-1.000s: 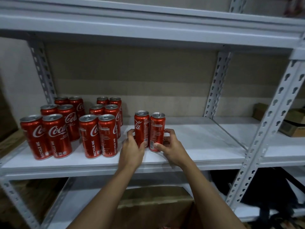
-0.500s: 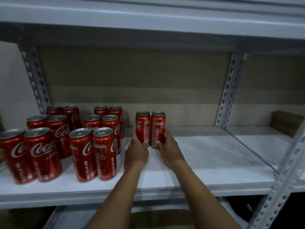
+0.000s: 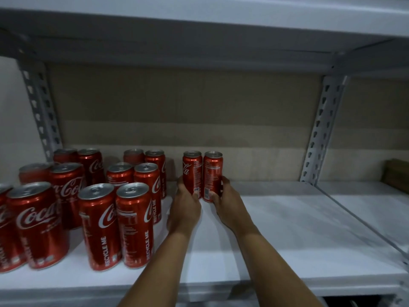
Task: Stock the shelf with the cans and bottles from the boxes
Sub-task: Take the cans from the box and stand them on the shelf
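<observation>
Red cans (image 3: 202,173) with white script and silver tops stand on a white shelf (image 3: 287,229); grey perforated uprights (image 3: 318,134), tan backing board (image 3: 177,107).

Dim tan wall (image 3: 177,107) behind perforated grey uprights (image 3: 321,129)

Two slim red cola cans (image 3: 202,175) stand upright, side by side and touching, far back on the white shelf (image 3: 287,229) | silver tops, labels turned partly away | right of them the shelf is bare | left of the pair, more red cans (image 3: 115,224) stand upright in paired rows reaching the shelf's front edge
</observation>
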